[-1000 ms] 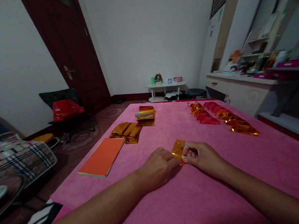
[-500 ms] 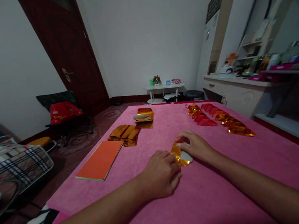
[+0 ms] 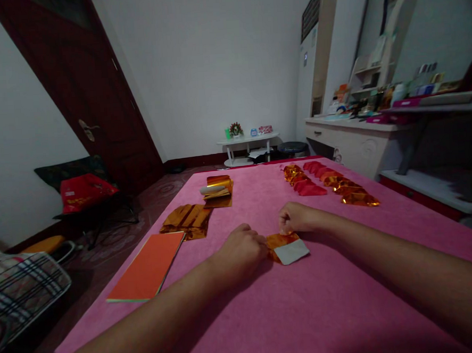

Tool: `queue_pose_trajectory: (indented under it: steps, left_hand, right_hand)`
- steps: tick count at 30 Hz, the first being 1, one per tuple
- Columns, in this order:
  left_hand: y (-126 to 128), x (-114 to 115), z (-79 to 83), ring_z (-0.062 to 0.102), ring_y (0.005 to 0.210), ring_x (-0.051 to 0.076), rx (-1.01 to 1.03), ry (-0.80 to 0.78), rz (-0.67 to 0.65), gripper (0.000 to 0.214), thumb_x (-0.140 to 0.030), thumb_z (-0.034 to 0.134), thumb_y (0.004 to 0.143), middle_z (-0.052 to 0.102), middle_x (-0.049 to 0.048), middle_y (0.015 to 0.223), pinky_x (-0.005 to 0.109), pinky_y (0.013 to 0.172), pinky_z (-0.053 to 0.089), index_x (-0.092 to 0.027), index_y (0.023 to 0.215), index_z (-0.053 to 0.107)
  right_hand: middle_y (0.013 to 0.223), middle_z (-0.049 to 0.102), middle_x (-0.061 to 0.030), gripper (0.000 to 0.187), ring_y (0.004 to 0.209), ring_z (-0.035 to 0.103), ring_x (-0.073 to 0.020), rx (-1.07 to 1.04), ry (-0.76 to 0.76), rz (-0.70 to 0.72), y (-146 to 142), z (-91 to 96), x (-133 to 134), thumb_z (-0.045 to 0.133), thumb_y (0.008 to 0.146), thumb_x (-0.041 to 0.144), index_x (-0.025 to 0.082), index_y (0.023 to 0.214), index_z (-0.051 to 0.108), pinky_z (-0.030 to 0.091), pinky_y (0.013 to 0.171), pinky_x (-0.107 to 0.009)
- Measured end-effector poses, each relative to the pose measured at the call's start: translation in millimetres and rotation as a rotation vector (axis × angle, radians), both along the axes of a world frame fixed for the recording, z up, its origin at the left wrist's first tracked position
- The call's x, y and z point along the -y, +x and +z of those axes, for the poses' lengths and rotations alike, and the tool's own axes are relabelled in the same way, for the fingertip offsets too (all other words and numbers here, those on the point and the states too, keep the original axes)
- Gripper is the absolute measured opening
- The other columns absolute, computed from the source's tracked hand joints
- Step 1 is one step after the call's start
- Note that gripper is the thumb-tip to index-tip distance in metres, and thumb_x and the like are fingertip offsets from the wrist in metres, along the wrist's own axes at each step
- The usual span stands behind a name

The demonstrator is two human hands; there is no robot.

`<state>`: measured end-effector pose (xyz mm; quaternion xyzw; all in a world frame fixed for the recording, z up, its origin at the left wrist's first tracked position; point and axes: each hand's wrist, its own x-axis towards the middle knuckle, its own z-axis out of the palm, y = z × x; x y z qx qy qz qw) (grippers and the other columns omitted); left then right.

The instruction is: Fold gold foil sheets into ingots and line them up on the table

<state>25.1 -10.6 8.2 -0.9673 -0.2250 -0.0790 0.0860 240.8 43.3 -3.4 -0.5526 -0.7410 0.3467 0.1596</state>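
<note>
A small piece of gold foil paper [image 3: 287, 247], its white underside showing on the lower half, lies on the pink cloth [image 3: 308, 310] between my hands. My left hand [image 3: 240, 251] is curled and pinches the paper's left edge. My right hand [image 3: 296, 218] is closed with its fingertips on the paper's top edge. Both forearms rest over the cloth.
Flat gold sheets [image 3: 186, 219], an orange pad [image 3: 147, 267] and a gold stack with a white roll [image 3: 216, 188] lie to the left. Rows of folded gold and red pieces [image 3: 328, 184] lie at the far right. A dresser [image 3: 361, 137] and a chair with a red bag [image 3: 85, 188] flank the table.
The paper went from being held up between both hands to lying flat on the cloth, white side showing. My right hand moved to its top edge. The view shifted right.
</note>
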Motion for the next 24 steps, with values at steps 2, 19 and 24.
queue_pose_trajectory:
  steps: [2,19,24]
  left_hand:
    - [0.4,-4.4,6.0,0.058,0.063,0.014,-0.026,-0.039,0.008,0.022,-0.026,0.053,0.082,0.066,0.0044,0.067,0.029,0.066,0.037,-0.015,0.067,0.065]
    - [13.3,-35.4,-5.3,0.055,0.059,0.011,0.075,-0.585,0.447,0.021,-0.037,0.073,0.064,0.065,-0.0021,0.065,0.019,0.05,0.033,-0.02,0.073,0.068]
    - [19.7,-33.1,10.4,0.055,0.059,0.012,-0.035,-0.467,0.412,0.014,-0.034,0.066,0.068,0.065,-0.0003,0.066,0.021,0.05,0.033,-0.02,0.069,0.068]
  right_hand:
    - [0.045,0.055,0.0023,0.006,0.042,0.048,-0.0084,-0.004,-0.089,0.013,8.1,6.1,15.0,0.055,0.055,0.01,0.013,0.051,0.058,0.035,0.043,-0.019]
    - [0.046,0.055,0.0071,0.018,0.033,0.048,-0.007,-0.322,-0.343,-0.068,-8.5,-3.8,98.4,0.05,0.056,0.013,0.017,0.073,0.051,0.04,0.037,-0.017]
    - [0.043,0.052,0.0078,0.014,0.034,0.047,-0.0072,-0.333,-0.302,-0.092,-11.4,-6.0,100.5,0.054,0.059,0.015,0.017,0.073,0.051,0.037,0.036,-0.017]
